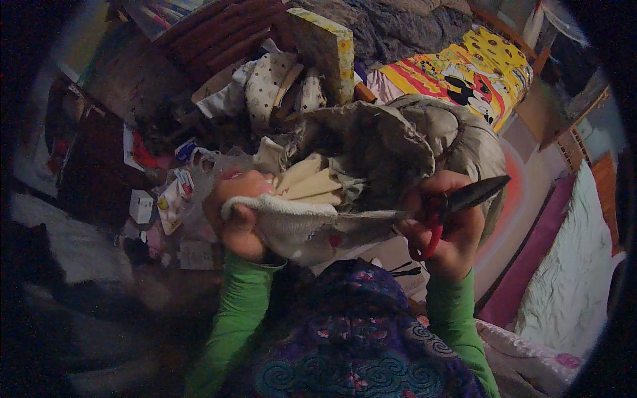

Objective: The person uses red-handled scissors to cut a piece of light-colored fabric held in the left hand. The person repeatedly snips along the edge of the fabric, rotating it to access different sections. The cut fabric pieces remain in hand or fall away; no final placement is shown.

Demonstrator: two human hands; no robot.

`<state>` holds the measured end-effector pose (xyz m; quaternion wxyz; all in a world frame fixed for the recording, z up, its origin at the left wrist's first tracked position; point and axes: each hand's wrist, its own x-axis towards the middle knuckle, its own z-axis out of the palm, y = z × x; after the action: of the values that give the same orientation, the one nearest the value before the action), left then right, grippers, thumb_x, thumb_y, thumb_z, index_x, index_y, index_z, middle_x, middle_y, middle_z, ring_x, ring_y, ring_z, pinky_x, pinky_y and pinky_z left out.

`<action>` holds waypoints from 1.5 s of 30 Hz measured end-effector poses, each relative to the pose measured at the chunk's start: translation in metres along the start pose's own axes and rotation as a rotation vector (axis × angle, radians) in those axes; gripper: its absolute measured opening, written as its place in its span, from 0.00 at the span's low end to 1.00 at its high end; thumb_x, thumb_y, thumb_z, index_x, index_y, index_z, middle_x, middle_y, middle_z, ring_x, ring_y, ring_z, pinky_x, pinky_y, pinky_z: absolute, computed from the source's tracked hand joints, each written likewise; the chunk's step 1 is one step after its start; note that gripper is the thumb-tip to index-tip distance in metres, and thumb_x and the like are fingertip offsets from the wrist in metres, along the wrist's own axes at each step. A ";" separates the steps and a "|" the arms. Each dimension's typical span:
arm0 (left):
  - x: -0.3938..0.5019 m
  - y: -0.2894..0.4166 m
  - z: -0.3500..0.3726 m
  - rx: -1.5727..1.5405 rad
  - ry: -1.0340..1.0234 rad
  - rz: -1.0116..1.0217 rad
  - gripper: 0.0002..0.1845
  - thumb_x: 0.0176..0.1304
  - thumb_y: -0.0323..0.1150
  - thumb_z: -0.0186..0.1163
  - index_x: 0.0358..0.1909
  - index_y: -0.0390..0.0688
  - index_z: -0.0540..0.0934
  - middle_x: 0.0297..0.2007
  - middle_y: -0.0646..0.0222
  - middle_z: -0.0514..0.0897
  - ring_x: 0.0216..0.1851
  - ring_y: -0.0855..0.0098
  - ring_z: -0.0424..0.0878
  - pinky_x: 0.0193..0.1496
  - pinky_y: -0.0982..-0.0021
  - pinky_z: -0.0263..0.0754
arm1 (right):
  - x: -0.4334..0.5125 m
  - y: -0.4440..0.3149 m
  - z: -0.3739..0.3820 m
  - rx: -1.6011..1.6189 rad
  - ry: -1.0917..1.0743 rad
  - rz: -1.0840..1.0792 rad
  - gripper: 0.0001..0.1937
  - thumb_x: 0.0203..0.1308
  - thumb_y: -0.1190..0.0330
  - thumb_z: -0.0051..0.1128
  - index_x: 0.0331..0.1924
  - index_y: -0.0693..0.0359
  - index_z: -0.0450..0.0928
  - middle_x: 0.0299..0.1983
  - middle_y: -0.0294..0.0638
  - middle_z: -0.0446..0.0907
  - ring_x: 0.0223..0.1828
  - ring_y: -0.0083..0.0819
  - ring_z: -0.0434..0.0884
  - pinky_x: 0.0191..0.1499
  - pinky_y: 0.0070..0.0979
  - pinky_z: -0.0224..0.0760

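Before me a grey-beige padded garment point(473, 134) spreads out with its dark inner side point(363, 144) turned up and a frayed edge. My left hand point(241, 219) grips a white ribbed knit band point(293, 211) at the garment's near left side. Pleated cream cloth point(311, 181) lies just beyond that band. In my right hand point(450, 224) are scissors with red handles point(432, 244), their dark blades point(477, 193) pointing right and away from the cloth. The fingers of this hand also pinch the near edge of the garment, drawn taut between both hands.
Past the garment lie a bundle of white patterned cloth point(271, 87), a yellow-edged panel point(343, 64) and a yellow cartoon-print cloth point(473, 84). A clear plastic bag point(199, 199) and a small white box point(141, 206) are at left. Pale crinkled fabric point(567, 278) lies right.
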<state>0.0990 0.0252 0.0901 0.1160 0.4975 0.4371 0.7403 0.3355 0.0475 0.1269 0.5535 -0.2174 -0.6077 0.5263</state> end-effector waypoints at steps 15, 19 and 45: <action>-0.008 0.004 0.017 -0.241 -0.006 -0.070 0.27 0.49 0.58 0.52 0.22 0.39 0.73 0.20 0.66 0.75 0.23 0.69 0.73 0.34 0.65 0.70 | -0.006 0.001 -0.007 0.092 -0.008 0.035 0.24 0.39 0.80 0.60 0.43 0.64 0.63 0.35 0.39 0.71 0.36 0.26 0.74 0.40 0.22 0.68; -0.008 0.005 0.020 -0.264 -0.044 -0.060 0.26 0.48 0.57 0.54 0.22 0.39 0.73 0.20 0.67 0.75 0.23 0.70 0.73 0.33 0.65 0.70 | -0.008 -0.001 -0.008 0.188 -0.010 0.064 0.24 0.41 0.79 0.59 0.45 0.64 0.61 0.37 0.43 0.72 0.37 0.27 0.74 0.39 0.22 0.68; -0.007 0.010 0.028 -0.187 -0.062 -0.040 0.22 0.52 0.51 0.53 0.29 0.37 0.72 0.29 0.62 0.75 0.33 0.67 0.72 0.39 0.64 0.67 | -0.036 -0.014 0.000 0.362 -0.122 0.121 0.27 0.38 0.75 0.64 0.46 0.62 0.63 0.35 0.45 0.74 0.32 0.26 0.73 0.32 0.18 0.65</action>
<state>0.1285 0.0296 0.0971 0.1904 0.4982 0.3721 0.7597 0.3506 0.0125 0.1231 0.5130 -0.1180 -0.5213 0.6716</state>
